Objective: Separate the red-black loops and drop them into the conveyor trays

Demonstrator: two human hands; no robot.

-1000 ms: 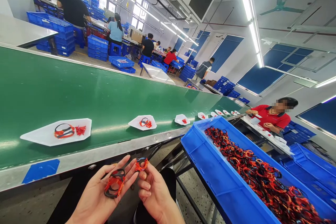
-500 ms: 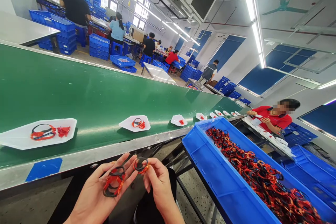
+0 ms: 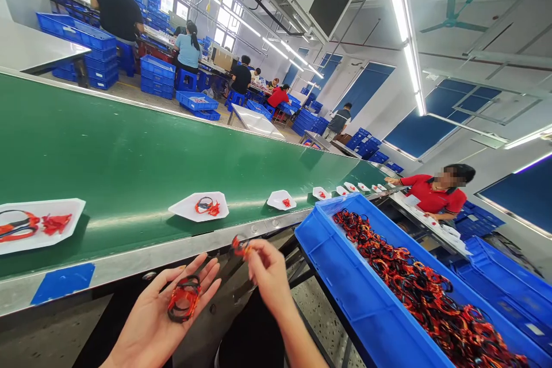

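The left hand (image 3: 170, 313) lay open, cradling a black-and-orange looped cord bundle (image 3: 184, 298). The right hand (image 3: 269, 276) pinched a small red-and-black loop (image 3: 239, 246) just below the near edge of the green conveyor belt (image 3: 129, 155). It seemed a sorting step, and placing would need a careful reach.

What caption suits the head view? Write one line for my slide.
Left hand, palm open, bears a red-and-black band bundle; right hand pinches a smaller piece beside the green conveyor.
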